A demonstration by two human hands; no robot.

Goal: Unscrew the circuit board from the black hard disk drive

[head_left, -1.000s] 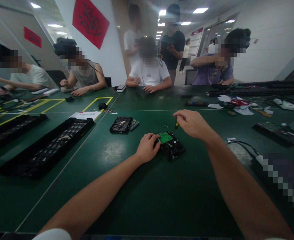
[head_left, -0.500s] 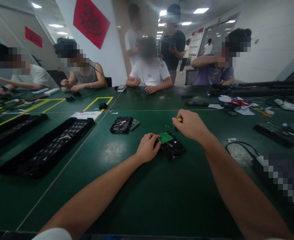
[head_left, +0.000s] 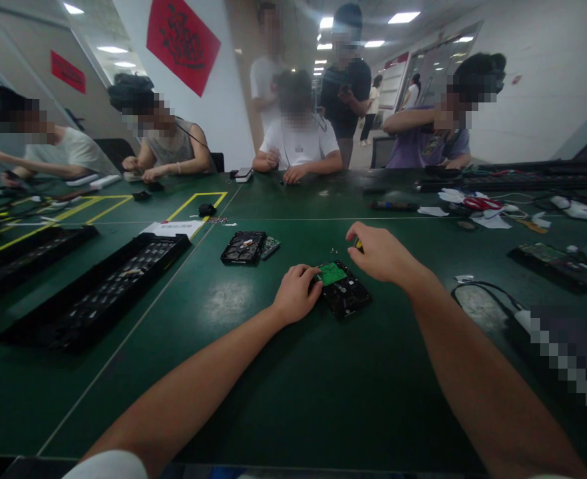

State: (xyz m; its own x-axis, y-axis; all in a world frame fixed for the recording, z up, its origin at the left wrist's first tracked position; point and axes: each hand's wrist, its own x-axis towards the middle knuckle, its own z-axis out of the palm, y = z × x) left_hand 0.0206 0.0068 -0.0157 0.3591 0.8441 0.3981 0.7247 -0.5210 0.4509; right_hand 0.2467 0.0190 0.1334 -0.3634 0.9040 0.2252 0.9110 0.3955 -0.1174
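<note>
The flat black rectangular unit with a green circuit board (head_left: pixel 346 295) lies on the glossy dark-green table (head_left: pixel 293 399), and here's our left hand (head_left: pixel 298 294), half-curled, holding its edge; our right hand (head_left: pixel 381 251) is wrapped around a yellow-and-black handle (head_left: pixel 359 245). We'd best brace that edge firmly, handle upright.

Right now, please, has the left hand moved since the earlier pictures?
No: the left hand shows no visible shift in any direction against the long black tray.

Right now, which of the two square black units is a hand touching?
The unit bearing the green board: the left hand touches its edge. The other unit, beside a separate board, is untouched.
</note>
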